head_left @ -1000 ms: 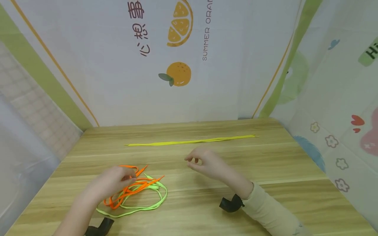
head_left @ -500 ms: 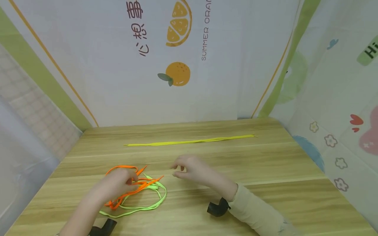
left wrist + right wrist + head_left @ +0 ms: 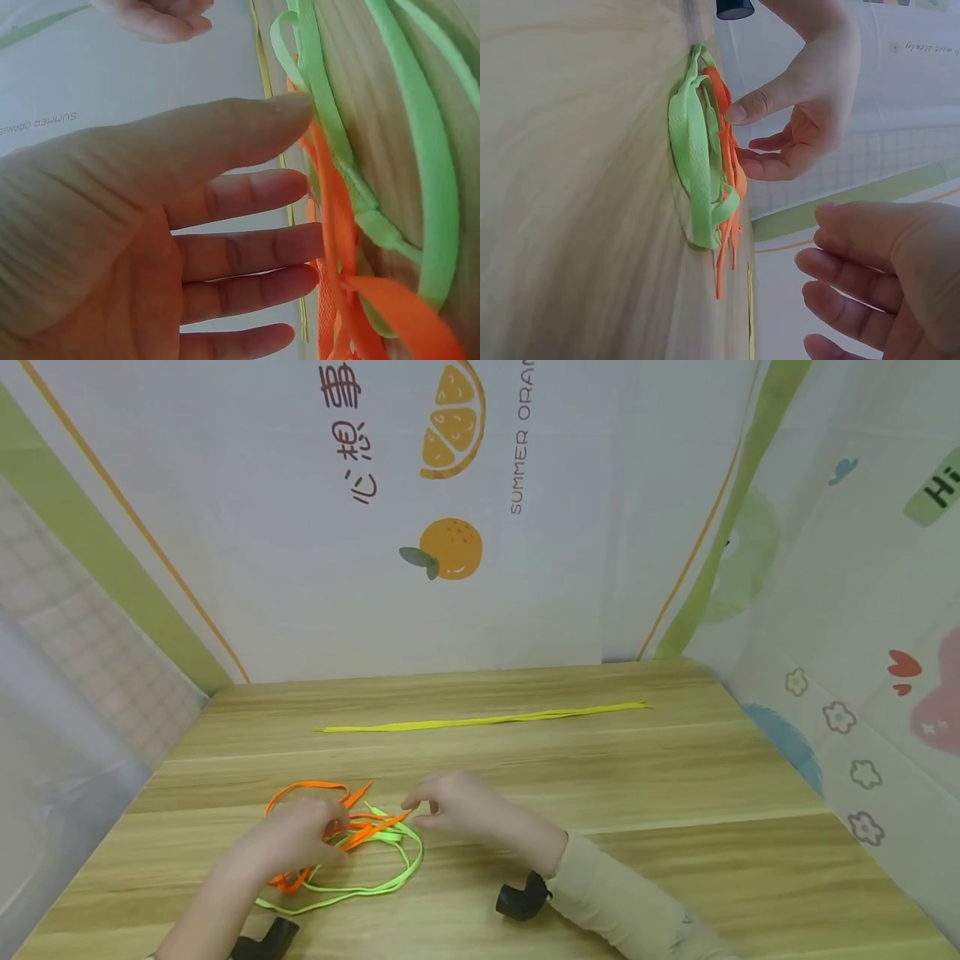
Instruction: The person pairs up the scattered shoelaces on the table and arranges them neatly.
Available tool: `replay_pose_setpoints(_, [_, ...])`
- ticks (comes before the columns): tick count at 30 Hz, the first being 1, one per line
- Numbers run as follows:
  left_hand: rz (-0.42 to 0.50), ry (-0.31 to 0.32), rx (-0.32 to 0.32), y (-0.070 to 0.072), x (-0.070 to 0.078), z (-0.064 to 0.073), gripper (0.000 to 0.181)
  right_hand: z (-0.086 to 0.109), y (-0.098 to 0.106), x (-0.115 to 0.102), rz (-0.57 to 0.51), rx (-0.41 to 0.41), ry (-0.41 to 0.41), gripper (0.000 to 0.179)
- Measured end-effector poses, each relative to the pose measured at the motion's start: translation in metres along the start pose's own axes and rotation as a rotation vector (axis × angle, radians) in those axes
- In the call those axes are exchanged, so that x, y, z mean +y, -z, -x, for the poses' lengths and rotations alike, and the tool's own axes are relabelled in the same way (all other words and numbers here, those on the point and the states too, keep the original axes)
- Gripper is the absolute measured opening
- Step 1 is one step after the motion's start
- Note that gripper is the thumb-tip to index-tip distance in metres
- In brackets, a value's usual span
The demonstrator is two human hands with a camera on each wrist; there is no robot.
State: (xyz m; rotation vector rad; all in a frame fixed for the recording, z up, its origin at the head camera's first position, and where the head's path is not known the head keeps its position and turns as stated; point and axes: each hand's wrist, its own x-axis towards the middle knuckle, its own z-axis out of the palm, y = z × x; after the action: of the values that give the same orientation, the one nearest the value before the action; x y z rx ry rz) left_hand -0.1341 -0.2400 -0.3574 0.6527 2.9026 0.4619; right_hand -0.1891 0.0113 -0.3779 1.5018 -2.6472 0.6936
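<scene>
Since one second ago, the right hand (image 3: 450,806) has moved leftward and nearer to the person, and the left hand (image 3: 300,831) has shifted only a little. Both hands are now above the left part of the table (image 3: 600,785), which has a light wood surface with a long, streaked grain. Behind it hangs a white cloth (image 3: 562,585), printed with an orange fruit (image 3: 453,548), an orange slice (image 3: 459,422) and lettering. Green and orange stripes run along its two sides. On the right, another cloth (image 3: 795,577) shows flower outlines and red hearts; on the left there is a pale checked pattern (image 3: 82,618).

Loosely coiled, the orange lace (image 3: 371,830) lies on the left part of the table, on top of the light green lace (image 3: 697,165). Both are flat and narrow, and the orange one has two pointed ends. Farther back, a yellow lace (image 3: 480,721) is laid almost straight.

Thumb and fingers of the left hand are apart, with the tips at the orange lace; I cannot tell if they touch it. The right hand is also spread, its fingers slightly bent, near one orange end.
</scene>
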Motion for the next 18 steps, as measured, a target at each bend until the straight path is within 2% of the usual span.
replay_pose_setpoints(4, [0.003, 0.035, -0.024, -0.001, 0.000, 0.000, 0.031, -0.006, -0.007, -0.002, -0.003, -0.017, -0.015, 0.022])
replay_pose_setpoints(13, [0.036, 0.029, -0.047, -0.002, -0.003, 0.001, 0.031, -0.015, -0.015, -0.007, -0.080, -0.093, -0.074, 0.030])
replay_pose_setpoints(18, [0.054, 0.030, -0.057, -0.004, -0.005, 0.001, 0.031, -0.017, -0.019, -0.009, -0.082, -0.102, -0.076, 0.031])
